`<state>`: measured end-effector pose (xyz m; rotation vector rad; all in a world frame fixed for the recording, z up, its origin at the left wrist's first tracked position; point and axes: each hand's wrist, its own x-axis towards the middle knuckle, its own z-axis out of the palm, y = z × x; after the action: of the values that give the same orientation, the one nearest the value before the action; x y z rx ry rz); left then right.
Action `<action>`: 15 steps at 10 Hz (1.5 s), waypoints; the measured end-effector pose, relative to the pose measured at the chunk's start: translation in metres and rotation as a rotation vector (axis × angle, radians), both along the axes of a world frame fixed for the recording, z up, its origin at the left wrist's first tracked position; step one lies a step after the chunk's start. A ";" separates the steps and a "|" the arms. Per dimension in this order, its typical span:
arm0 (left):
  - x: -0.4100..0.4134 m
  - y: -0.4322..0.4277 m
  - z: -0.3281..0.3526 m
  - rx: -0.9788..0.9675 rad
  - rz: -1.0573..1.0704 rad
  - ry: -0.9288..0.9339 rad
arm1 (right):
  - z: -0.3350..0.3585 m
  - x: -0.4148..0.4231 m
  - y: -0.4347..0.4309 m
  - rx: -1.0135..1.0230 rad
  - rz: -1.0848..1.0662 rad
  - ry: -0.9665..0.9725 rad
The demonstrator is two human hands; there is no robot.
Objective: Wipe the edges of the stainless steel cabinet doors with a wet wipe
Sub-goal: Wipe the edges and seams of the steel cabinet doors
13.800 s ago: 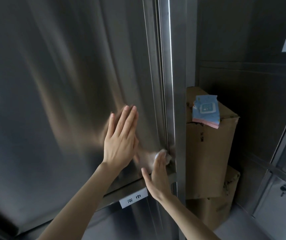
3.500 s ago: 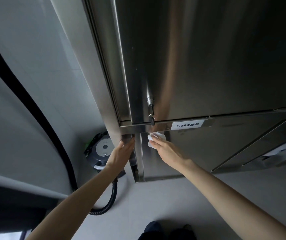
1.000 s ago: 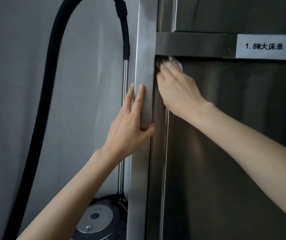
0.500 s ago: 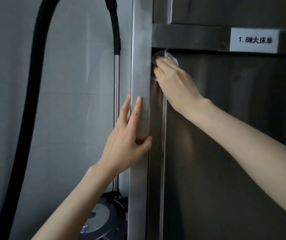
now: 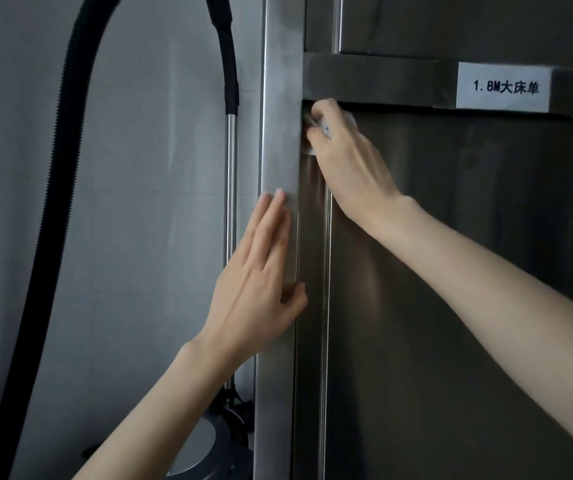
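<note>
Our right hand (image 5: pixel 349 164), fingers curled round the wet wipe (image 5: pixel 324 128), presses it into the top left corner of the lower cabinet door (image 5: pixel 451 289); our left hand (image 5: pixel 253 296) lies flat, fingers straight, on the frame post (image 5: pixel 279 116). We judge the bunched wipe may skip the narrow seam or snag there.
</note>
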<state>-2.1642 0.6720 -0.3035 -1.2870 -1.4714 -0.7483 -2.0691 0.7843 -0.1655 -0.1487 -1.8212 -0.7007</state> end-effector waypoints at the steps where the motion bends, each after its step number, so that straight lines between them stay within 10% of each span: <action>1: 0.000 0.001 -0.003 -0.016 0.010 0.004 | -0.017 -0.005 0.009 0.157 0.041 0.163; 15: -0.006 -0.014 -0.109 -0.050 -0.022 0.038 | -0.252 -0.002 0.032 0.008 0.217 -0.039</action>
<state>-2.1705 0.6584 -0.4121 -1.3501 -1.4553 -0.7017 -2.0710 0.8163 -0.4174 0.0675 -1.8384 -0.5611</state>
